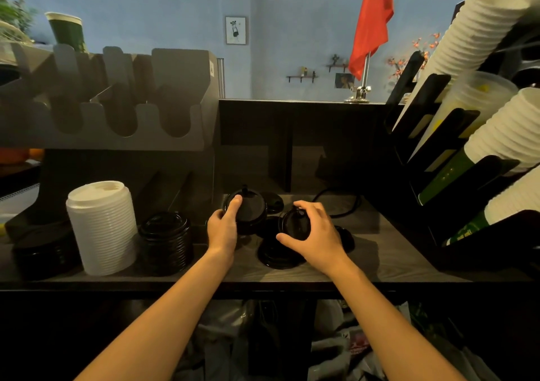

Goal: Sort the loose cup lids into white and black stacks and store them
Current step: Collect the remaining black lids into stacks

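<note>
A tall stack of white lids (pixel 103 228) stands on the dark counter (pixel 388 252) at the left. Beside it sit a stack of black lids (pixel 166 241) and a lower black stack (pixel 43 252) at the far left. My left hand (pixel 224 228) grips a black lid (pixel 249 209) by its rim, held just above the counter. My right hand (pixel 314 233) holds another black lid (pixel 295 224), tilted up. Under and around the hands lie more loose black lids (pixel 276 255), one of them at the back (pixel 273 202).
A grey cup dispenser rack (pixel 117 108) stands behind the stacks at the left. A black rack with slanted columns of white paper cups (pixel 479 59) fills the right side. A black cable (pixel 336 205) lies at the back of the counter. Plastic bags (pixel 344 345) sit below the counter edge.
</note>
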